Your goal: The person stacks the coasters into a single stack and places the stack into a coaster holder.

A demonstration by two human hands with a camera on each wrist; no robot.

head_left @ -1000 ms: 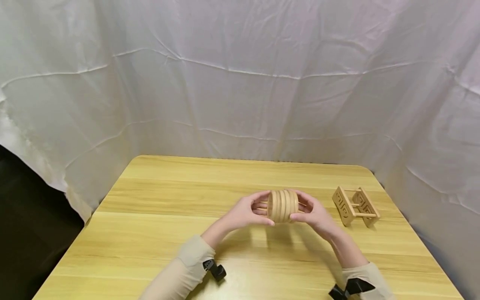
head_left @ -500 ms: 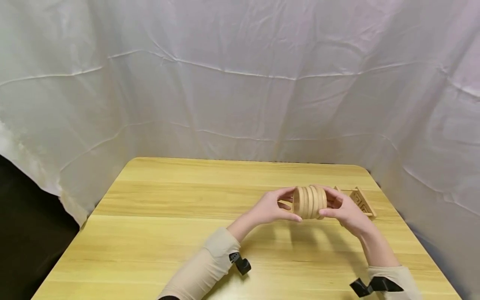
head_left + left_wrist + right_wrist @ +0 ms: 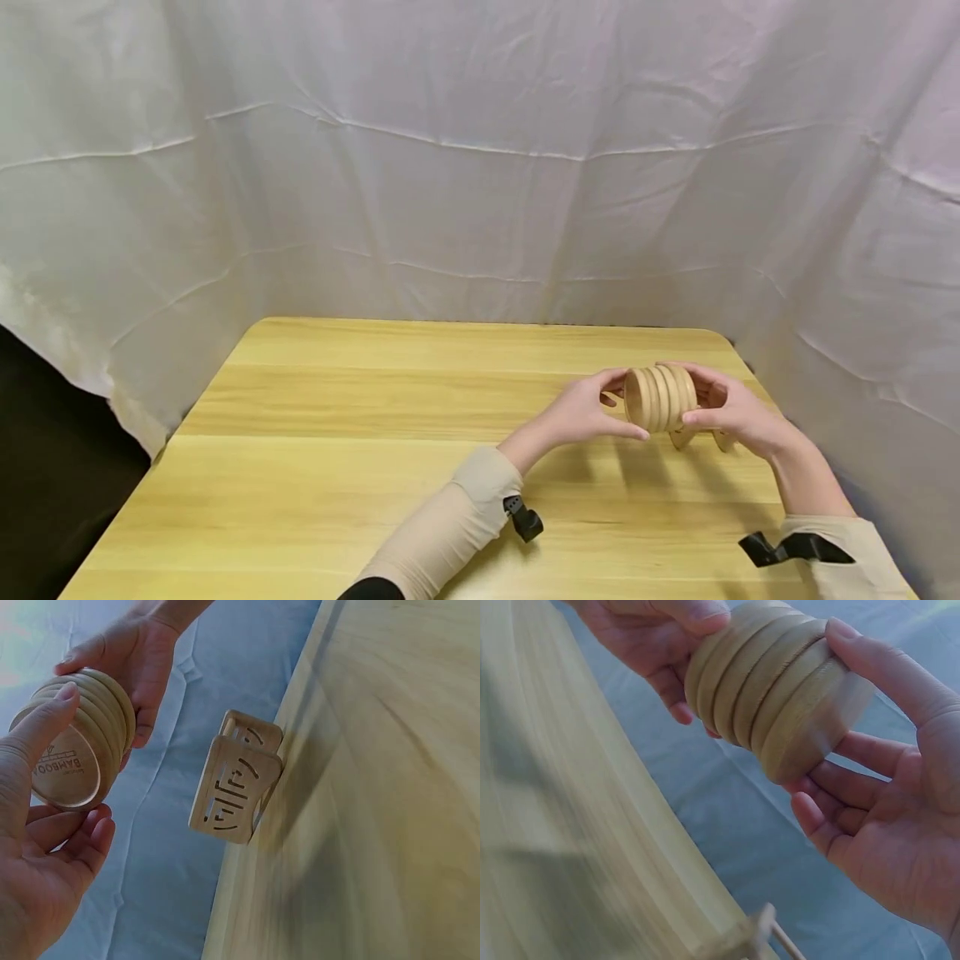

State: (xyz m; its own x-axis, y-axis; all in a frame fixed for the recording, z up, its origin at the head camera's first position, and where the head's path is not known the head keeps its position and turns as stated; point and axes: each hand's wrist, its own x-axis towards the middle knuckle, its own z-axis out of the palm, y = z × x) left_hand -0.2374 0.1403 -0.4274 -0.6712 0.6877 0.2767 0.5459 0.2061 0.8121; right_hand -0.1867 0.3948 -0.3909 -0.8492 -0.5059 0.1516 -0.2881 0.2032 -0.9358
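Both hands hold a stack of round bamboo coasters [image 3: 660, 398] on edge above the table, pressed together face to face. My left hand [image 3: 581, 410] grips the left end, its thumb and fingers on opposite sides of the rim. The right hand [image 3: 738, 410] pinches the other end the same way. In the left wrist view the end coaster [image 3: 69, 769] shows printed lettering. A wooden coaster rack [image 3: 234, 784] with cut-out side panels stands on the table; in the head view the stack and right hand hide most of it.
The wood-grain table [image 3: 337, 475] has rounded far corners. White cloth [image 3: 480, 208] hangs behind it and along both sides. A black wrist camera [image 3: 525, 518] is strapped to the left sleeve, and another camera [image 3: 795, 548] to the right one.
Both hands have carried the coaster stack to the right, from the middle of the table to over the rack. The rack, in full view earlier, is now mostly covered in the head view.
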